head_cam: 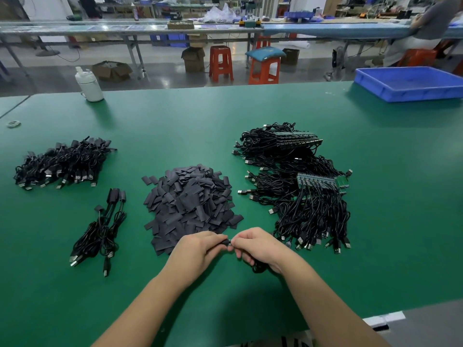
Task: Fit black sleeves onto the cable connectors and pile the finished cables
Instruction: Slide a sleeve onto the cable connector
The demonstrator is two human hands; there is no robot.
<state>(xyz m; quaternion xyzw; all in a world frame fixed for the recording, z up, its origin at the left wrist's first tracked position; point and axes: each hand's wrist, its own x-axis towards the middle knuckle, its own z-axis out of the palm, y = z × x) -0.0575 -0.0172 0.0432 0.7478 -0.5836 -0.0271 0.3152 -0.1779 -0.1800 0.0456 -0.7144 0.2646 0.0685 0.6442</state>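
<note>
Left hand (198,246): fingers curled, pinching a black sleeve (224,242) at the near middle of the bench (375,196).
Right hand (255,246): fingers curled round a cable (258,267), fingertips meeting the sleeve; cable loop hanging below the palm.
Sleeve heap (190,204): loose flat black pieces, just beyond both hands.
Unsleeved cables (300,196): large tangle on the right, some joined to green circuit boards (323,182).
Finished pile (62,162): far left, connectors covered in black.
Small bundle (100,234): near left, a few sleeved cables, apart from the big pile.
Blue tray (411,83): far right corner.
White jug (89,85): far left edge.
</note>
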